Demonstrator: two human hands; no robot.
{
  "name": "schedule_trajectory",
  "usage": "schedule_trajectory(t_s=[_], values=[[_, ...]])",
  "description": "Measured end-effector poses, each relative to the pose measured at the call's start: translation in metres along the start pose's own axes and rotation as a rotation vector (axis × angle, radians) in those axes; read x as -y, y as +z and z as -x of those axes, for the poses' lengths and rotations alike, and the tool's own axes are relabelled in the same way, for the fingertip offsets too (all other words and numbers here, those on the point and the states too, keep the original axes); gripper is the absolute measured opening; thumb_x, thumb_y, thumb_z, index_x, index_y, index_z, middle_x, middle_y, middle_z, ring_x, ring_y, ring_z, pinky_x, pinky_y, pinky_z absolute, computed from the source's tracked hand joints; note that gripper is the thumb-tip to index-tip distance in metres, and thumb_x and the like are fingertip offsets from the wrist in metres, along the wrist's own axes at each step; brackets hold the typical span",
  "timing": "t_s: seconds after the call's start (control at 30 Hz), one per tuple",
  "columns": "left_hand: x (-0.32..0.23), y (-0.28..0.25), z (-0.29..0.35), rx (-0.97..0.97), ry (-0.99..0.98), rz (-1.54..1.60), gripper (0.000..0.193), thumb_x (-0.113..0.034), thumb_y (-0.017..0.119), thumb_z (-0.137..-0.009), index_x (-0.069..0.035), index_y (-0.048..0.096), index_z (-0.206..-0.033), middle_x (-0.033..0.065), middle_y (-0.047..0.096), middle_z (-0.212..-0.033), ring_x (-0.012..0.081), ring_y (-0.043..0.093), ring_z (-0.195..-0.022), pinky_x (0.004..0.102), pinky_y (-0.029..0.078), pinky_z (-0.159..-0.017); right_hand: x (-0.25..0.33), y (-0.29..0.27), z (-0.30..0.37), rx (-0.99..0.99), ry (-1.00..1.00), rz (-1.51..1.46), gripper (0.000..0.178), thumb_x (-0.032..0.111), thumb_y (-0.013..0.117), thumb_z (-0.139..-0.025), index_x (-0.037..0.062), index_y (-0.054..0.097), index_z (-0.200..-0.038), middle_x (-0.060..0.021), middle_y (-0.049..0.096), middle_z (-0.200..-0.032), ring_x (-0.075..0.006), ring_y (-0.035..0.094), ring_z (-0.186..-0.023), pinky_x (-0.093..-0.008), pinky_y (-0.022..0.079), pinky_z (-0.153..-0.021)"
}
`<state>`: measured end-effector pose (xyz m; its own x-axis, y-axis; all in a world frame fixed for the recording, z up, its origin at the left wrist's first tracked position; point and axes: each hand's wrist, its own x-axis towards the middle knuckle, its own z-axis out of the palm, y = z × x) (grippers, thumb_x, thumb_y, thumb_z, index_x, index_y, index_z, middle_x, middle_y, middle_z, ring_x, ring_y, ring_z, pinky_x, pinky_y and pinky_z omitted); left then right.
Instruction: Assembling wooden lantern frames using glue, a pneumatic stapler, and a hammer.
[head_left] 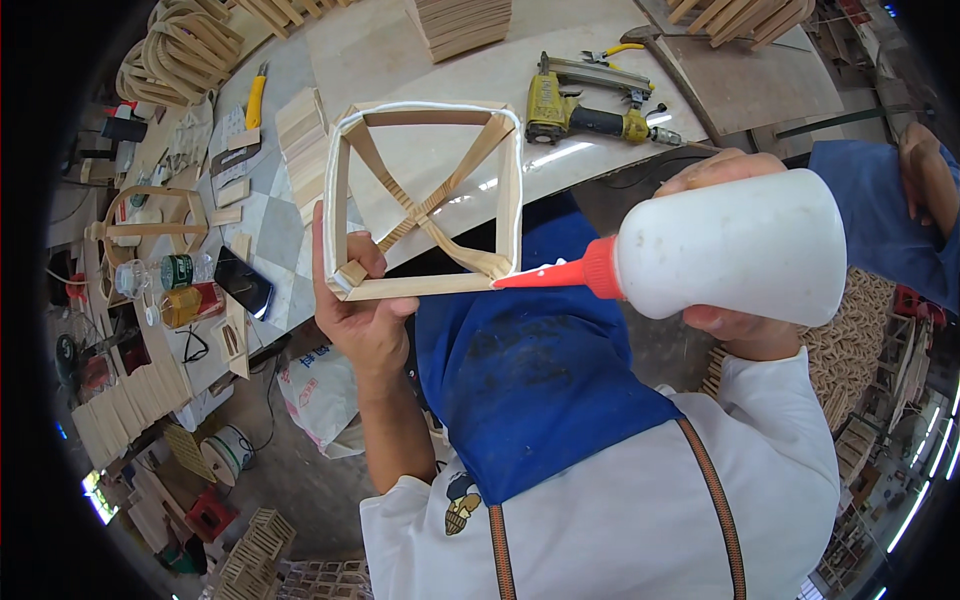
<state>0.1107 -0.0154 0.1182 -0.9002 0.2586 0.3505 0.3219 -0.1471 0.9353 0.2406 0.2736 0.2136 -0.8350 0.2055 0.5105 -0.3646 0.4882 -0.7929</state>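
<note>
A small square wooden frame (420, 288) with curved legs crossing at its middle is raised above my lap. My left hand (365, 318) is closed around its near left corner, fingers inside and thumb on the outer face. White glue (518, 190) runs as a bead along the left, far and right top edges. My right hand (718, 172) is wrapped around a white squeeze bottle (735, 245), tipped on its side. Its red nozzle (545, 276) points left, and the tip is at the frame's near right corner. White glue is smeared on the nozzle.
On the workbench lie a yellow nail gun (590, 118), yellow-handled pliers (622, 48), a yellow utility knife (257, 98) and a phone (244, 282). Wooden slats (462, 25) are stacked at the back. Another person's arm (925, 180) shows at the right.
</note>
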Motion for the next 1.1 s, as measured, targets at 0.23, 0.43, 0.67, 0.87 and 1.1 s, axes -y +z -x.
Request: schedule_trajectory(t_s=[0.23, 0.43, 0.67, 0.87, 1.1], values=[[-0.004, 0.008, 0.003, -0.038, -0.078, 0.056, 0.116, -0.037, 0.098, -0.064, -0.002, 0.041, -0.158, 0.0008, 0.054, -0.088, 0.0144, 0.045, -0.082, 0.0273, 0.039, -0.079, -0.005, 0.001, -0.002, 0.04, -0.009, -0.054, 0.084, 0.055, 0.094, -0.06, 0.0058, 0.061, -0.12, -0.0125, 0.071, -0.106, -0.0222, 0.069, -0.092, -0.0323, 0.059, -0.078], [-0.003, 0.01, 0.007, 0.011, -0.096, 0.074, 0.117, -0.028, 0.1, -0.061, -0.003, 0.042, -0.158, 0.0084, 0.064, -0.122, 0.0152, 0.051, -0.089, 0.0256, 0.043, -0.086, -0.022, 0.004, -0.005, -0.032, 0.073, -0.244, 0.08, 0.052, 0.091, -0.067, 0.0058, 0.059, -0.125, -0.0126, 0.069, -0.111, -0.0236, 0.068, -0.098, -0.0336, 0.059, -0.083], [-0.002, 0.01, 0.012, 0.06, -0.115, 0.082, 0.116, -0.025, 0.099, -0.059, -0.002, 0.042, -0.157, 0.0145, 0.049, -0.158, 0.0201, 0.061, -0.114, 0.0289, 0.046, -0.102, -0.026, 0.024, -0.01, -0.12, 0.16, -0.425, 0.075, 0.049, 0.086, -0.076, 0.0058, 0.056, -0.13, -0.0127, 0.068, -0.117, -0.0253, 0.068, -0.104, -0.035, 0.059, -0.087], [-0.005, 0.013, 0.013, 0.129, -0.116, 0.036, 0.114, -0.023, 0.099, -0.06, -0.002, 0.042, -0.157, 0.0156, 0.05, -0.156, 0.0257, 0.057, -0.133, 0.0346, 0.045, -0.113, -0.036, 0.063, -0.035, -0.203, 0.238, -0.568, 0.071, 0.046, 0.082, -0.083, 0.0058, 0.054, -0.134, -0.0128, 0.067, -0.122, -0.0267, 0.067, -0.11, -0.0363, 0.06, -0.091], [0.002, 0.006, 0.018, 0.101, -0.097, 0.007, 0.115, -0.024, 0.099, -0.061, -0.002, 0.041, -0.157, 0.0157, 0.052, -0.155, 0.0257, 0.059, -0.13, 0.0362, 0.045, -0.113, -0.025, 0.037, -0.009, -0.297, 0.322, -0.73, 0.066, 0.043, 0.078, -0.091, 0.0058, 0.052, -0.14, -0.013, 0.066, -0.128, -0.0284, 0.066, -0.116, -0.0378, 0.06, -0.096]])
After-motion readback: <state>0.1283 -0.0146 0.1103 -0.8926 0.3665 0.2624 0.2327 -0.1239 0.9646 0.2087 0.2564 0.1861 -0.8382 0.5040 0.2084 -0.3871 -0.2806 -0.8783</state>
